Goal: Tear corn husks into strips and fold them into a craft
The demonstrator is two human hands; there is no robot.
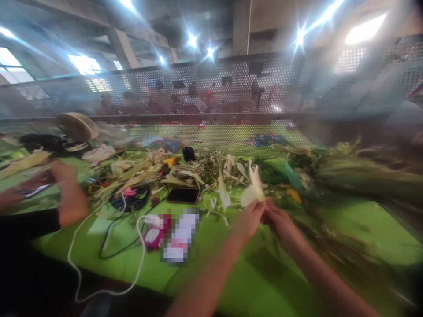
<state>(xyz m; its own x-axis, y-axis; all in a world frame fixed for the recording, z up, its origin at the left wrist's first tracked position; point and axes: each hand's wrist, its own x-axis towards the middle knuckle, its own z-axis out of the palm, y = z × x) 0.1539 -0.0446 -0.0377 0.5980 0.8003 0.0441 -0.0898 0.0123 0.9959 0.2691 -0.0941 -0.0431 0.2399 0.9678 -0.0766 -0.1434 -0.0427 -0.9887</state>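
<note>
A: L hand point(251, 216) + R hand point(276, 215)?
B: Together, fingers closed on pale cream husk-like flower point(253, 190), above bright green tabletop point(211, 281).
A: Rm?
B: Grey perforated metal partition point(198, 97) behind; bright ceiling lts.

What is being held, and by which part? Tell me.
A pale husk piece, by its lower end, in the left hand; the right hand is there too, its grip blurred.
</note>
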